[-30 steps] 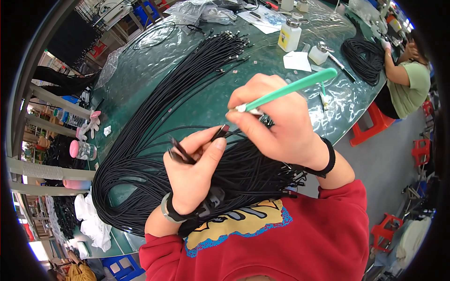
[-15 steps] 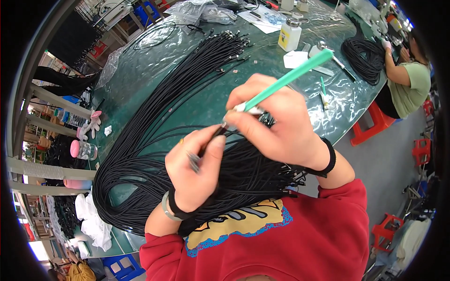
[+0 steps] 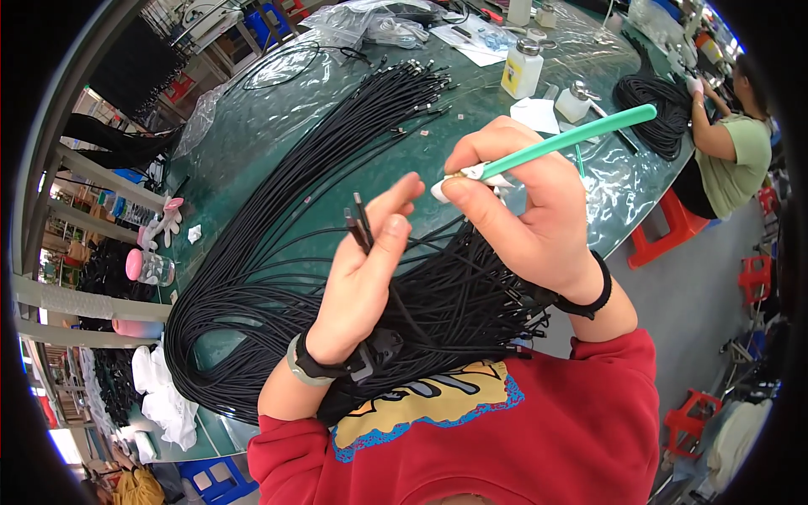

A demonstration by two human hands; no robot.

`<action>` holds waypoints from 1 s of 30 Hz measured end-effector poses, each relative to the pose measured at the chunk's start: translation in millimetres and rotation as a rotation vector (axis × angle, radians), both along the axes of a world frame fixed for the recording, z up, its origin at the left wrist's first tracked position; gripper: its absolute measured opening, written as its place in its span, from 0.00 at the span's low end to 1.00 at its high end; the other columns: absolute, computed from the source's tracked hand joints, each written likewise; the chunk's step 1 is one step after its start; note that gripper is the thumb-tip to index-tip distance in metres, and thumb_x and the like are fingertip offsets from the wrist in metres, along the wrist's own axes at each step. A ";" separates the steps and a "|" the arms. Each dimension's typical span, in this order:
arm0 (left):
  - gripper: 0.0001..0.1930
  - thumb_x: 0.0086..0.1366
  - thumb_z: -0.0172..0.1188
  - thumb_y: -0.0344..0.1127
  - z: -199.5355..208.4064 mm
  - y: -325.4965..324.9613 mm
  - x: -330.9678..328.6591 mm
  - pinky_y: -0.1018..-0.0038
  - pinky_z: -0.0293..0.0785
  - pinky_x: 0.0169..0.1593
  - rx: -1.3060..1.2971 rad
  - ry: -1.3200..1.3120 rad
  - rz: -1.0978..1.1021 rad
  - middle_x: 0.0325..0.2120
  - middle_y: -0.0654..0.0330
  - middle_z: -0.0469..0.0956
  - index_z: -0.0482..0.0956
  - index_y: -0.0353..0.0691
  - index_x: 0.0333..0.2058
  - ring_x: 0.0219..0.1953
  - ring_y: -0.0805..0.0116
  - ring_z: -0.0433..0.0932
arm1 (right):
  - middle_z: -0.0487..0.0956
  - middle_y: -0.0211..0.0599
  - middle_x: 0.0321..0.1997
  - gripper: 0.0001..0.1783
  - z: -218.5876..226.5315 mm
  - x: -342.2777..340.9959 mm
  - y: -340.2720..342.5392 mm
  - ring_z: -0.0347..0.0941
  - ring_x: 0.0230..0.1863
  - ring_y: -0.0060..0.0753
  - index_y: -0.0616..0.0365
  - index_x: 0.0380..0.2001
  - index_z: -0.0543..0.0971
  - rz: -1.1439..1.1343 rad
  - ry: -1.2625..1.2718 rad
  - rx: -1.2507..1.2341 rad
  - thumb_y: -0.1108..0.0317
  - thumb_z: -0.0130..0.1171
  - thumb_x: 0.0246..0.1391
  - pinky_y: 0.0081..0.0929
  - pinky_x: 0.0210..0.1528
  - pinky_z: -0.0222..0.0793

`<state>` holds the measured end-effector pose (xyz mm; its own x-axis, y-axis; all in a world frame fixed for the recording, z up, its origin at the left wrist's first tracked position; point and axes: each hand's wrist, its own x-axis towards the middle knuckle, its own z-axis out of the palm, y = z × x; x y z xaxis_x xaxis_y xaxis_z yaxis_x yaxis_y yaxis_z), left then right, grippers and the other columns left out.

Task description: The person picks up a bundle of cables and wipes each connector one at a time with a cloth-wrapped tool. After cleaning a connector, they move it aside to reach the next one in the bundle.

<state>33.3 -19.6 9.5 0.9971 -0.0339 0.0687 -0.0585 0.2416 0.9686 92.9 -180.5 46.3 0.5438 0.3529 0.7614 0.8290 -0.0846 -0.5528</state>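
Observation:
My right hand (image 3: 539,206), raised over the table, pinches a green plastic stick (image 3: 581,135) near its white-wrapped end. That white end sits between thumb and fingers and points toward my left hand. My left hand (image 3: 358,282) holds black cables (image 3: 357,227), with two of their ends poking up between thumb and fingers. A gap separates the two hands. Below them lies a big bundle of black cables (image 3: 252,227), curving in a loop at the left, with many metal-tipped ends at the back and others near my right forearm.
Toward the back right stand a white bottle (image 3: 522,69) and a small clear jar (image 3: 575,103). A pink-lidded jar (image 3: 153,268) is at the left edge. A person in a green top (image 3: 741,151) works at the right beside coiled cables (image 3: 656,109). Red stools (image 3: 669,231) stand on the floor.
My hands have moved apart: the right one went right with the green stick, away from the cable ends. The left hand's fingers have straightened and two cable ends now show.

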 end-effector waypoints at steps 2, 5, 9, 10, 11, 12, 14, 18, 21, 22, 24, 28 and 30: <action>0.19 0.65 0.39 0.41 -0.3 -3.4 2.6 0.87 0.48 0.15 0.058 -0.052 0.078 0.26 0.66 0.66 0.65 0.31 0.46 0.16 0.85 0.58 | 0.71 0.33 0.23 0.06 3.1 -1.2 -1.7 0.64 0.23 0.24 0.63 0.26 0.72 0.029 0.026 0.006 0.78 0.56 0.40 0.19 0.25 0.58; 0.18 0.65 0.39 0.40 4.8 -2.1 -1.6 0.87 0.48 0.16 -0.377 -0.009 -0.121 0.24 0.66 0.66 0.64 0.32 0.46 0.15 0.85 0.57 | 0.71 0.33 0.23 0.06 3.5 -1.4 -3.2 0.64 0.23 0.24 0.63 0.26 0.73 0.047 0.045 0.007 0.77 0.56 0.41 0.18 0.25 0.58; 0.16 0.64 0.41 0.38 11.3 9.9 -5.1 0.87 0.48 0.16 -0.520 0.030 -0.209 0.22 0.67 0.67 0.66 0.32 0.45 0.15 0.85 0.57 | 0.71 0.33 0.23 0.06 3.7 -2.9 -4.0 0.64 0.23 0.24 0.63 0.26 0.73 0.079 0.104 0.016 0.77 0.56 0.41 0.18 0.26 0.58; 0.16 0.64 0.42 0.37 12.4 11.6 -5.6 0.87 0.48 0.16 -0.483 0.038 -0.203 0.21 0.67 0.67 0.66 0.32 0.45 0.15 0.85 0.56 | 0.71 0.33 0.23 0.06 4.0 -3.7 -4.0 0.64 0.24 0.24 0.63 0.26 0.73 0.094 0.149 0.029 0.77 0.56 0.41 0.18 0.26 0.58; 0.16 0.64 0.42 0.37 13.4 10.5 -7.2 0.87 0.48 0.16 -0.483 0.039 -0.204 0.21 0.67 0.67 0.66 0.32 0.45 0.15 0.85 0.56 | 0.71 0.33 0.23 0.06 3.8 -4.4 -3.9 0.64 0.24 0.24 0.63 0.26 0.73 0.109 0.194 0.042 0.77 0.56 0.41 0.19 0.26 0.58; 0.15 0.63 0.43 0.36 14.3 8.1 -10.3 0.88 0.48 0.16 -0.330 0.027 -0.143 0.20 0.67 0.67 0.67 0.32 0.44 0.15 0.85 0.56 | 0.71 0.33 0.23 0.06 2.9 -4.8 -2.7 0.64 0.24 0.24 0.63 0.26 0.73 0.108 0.195 0.043 0.77 0.56 0.41 0.19 0.26 0.58; 0.13 0.62 0.45 0.33 16.4 3.1 -16.8 0.88 0.48 0.17 -0.024 0.001 -0.020 0.17 0.68 0.65 0.69 0.32 0.42 0.15 0.86 0.55 | 0.71 0.33 0.23 0.06 0.9 -6.0 2.9 0.65 0.24 0.27 0.62 0.26 0.73 0.150 0.178 0.041 0.77 0.57 0.40 0.20 0.26 0.58; 0.11 0.61 0.48 0.31 20.0 -2.4 -23.5 0.88 0.49 0.17 0.082 0.033 0.029 0.16 0.69 0.65 0.71 0.31 0.39 0.16 0.86 0.56 | 0.71 0.33 0.22 0.07 -3.8 -8.0 13.5 0.66 0.23 0.31 0.61 0.26 0.73 0.139 -0.022 -0.025 0.77 0.57 0.38 0.22 0.26 0.59; 0.11 0.61 0.48 0.31 18.5 -2.0 -26.1 0.88 0.49 0.18 0.089 0.039 0.044 0.16 0.69 0.65 0.71 0.30 0.40 0.16 0.86 0.56 | 0.71 0.33 0.21 0.08 -3.9 -4.3 13.2 0.66 0.23 0.33 0.60 0.25 0.73 0.074 -0.148 -0.076 0.77 0.58 0.37 0.23 0.26 0.59; 0.11 0.60 0.48 0.31 18.0 -1.8 -26.4 0.88 0.49 0.18 0.092 0.041 0.051 0.16 0.69 0.65 0.71 0.30 0.40 0.16 0.86 0.56 | 0.71 0.33 0.21 0.08 -3.2 -1.4 12.0 0.66 0.23 0.34 0.60 0.25 0.73 0.024 -0.178 -0.095 0.77 0.58 0.36 0.24 0.26 0.59; 0.11 0.60 0.48 0.31 17.8 0.8 -26.5 0.88 0.50 0.18 0.080 0.044 0.042 0.16 0.70 0.65 0.71 0.30 0.40 0.16 0.86 0.57 | 0.71 0.33 0.21 0.08 -3.5 -1.5 12.3 0.66 0.23 0.35 0.60 0.25 0.73 -0.024 -0.207 -0.114 0.77 0.58 0.36 0.24 0.26 0.59; 0.12 0.60 0.48 0.31 18.7 4.1 -26.5 0.88 0.50 0.18 0.065 0.044 0.017 0.16 0.70 0.65 0.71 0.30 0.40 0.16 0.86 0.57 | 0.72 0.33 0.22 0.08 -7.0 -6.5 14.7 0.66 0.23 0.33 0.59 0.24 0.73 0.090 -0.133 -0.074 0.76 0.59 0.36 0.24 0.25 0.59; 0.11 0.60 0.48 0.30 19.0 4.1 -25.6 0.88 0.50 0.18 0.081 0.039 0.003 0.15 0.70 0.64 0.71 0.30 0.40 0.16 0.86 0.57 | 0.72 0.32 0.22 0.08 -8.3 0.5 11.4 0.66 0.23 0.33 0.59 0.24 0.73 0.076 -0.092 -0.070 0.76 0.59 0.36 0.24 0.26 0.59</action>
<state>7.7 -15.5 28.6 0.9990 -0.0347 0.0273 -0.0213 0.1620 0.9866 93.4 -169.0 38.0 0.4426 0.4444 0.7788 0.8814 -0.0557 -0.4691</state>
